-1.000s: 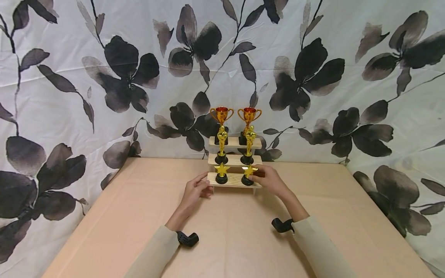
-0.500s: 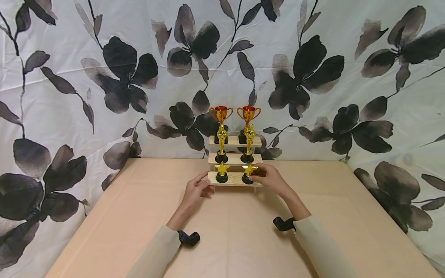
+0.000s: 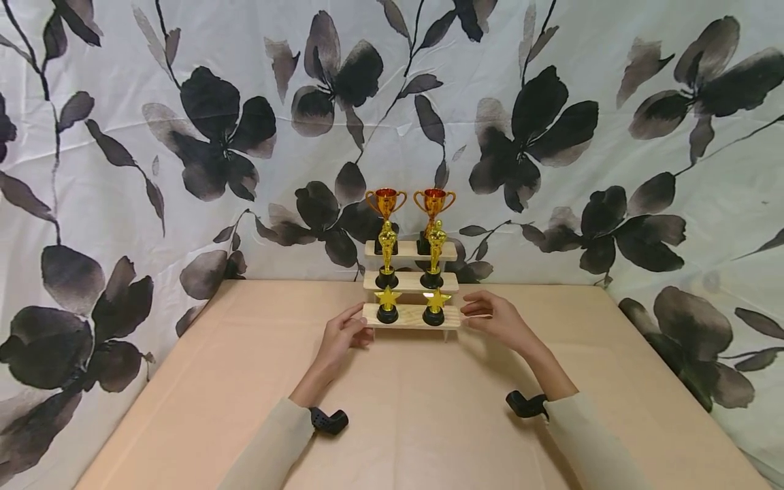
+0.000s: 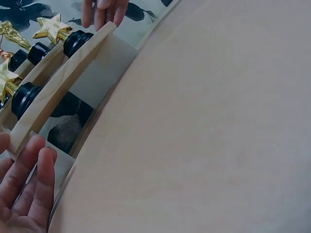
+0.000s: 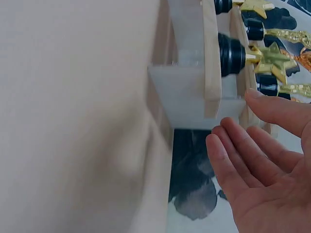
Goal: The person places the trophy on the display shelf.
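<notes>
A three-tier wooden display stand holds two orange-gold trophy cups on top, two gold figure trophies in the middle and two gold star trophies on the lowest tier, all upright on black bases. My left hand holds the left end of the lowest tier; in the left wrist view its thumb is at the board's end and its fingers lie under it. My right hand is just off the right end, with fingers extended and nothing in them, as the right wrist view shows too.
The stand is near the back of a table covered in beige. Behind it hangs a white cloth with dark floral print. Black wrist devices sit at both cuffs.
My right hand has let go of the right star trophy and moved right, off the stand. The left hand stays at the stand's left end. The trophies stand as before.
</notes>
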A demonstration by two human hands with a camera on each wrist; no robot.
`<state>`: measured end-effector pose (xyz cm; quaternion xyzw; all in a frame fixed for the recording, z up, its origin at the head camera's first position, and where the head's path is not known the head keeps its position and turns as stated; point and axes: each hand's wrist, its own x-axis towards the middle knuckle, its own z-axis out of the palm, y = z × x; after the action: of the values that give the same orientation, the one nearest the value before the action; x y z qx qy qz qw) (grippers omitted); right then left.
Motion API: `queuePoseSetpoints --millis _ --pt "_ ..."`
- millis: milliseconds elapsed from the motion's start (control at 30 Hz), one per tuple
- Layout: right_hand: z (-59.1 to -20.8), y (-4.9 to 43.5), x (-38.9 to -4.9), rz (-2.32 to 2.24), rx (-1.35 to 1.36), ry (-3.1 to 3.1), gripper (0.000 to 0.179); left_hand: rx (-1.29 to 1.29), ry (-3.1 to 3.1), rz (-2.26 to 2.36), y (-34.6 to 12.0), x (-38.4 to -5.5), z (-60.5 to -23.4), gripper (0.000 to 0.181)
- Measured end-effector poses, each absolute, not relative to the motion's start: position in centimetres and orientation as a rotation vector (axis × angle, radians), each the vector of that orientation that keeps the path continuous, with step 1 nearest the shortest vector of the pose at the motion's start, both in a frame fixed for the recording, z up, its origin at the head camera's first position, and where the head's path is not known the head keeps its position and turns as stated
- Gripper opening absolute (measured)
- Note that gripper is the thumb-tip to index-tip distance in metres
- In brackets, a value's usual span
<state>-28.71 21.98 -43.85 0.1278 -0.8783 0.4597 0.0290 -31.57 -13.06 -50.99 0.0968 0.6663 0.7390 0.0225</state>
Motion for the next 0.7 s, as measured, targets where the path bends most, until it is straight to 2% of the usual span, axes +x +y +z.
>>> queuePoseSetpoints --millis 300,700 --pt "-44.2 24.5 -28.2 1.297 0.375 -2.767 0.044 0.29 2.063 2.291 -13.2 -31.5 -51.1 0.049" --pt "-43.4 27.7 -27.4 1.179 0.347 -2.803 0.043 0.278 2.059 2.294 -13.2 -31.4 -51.1 0.05"
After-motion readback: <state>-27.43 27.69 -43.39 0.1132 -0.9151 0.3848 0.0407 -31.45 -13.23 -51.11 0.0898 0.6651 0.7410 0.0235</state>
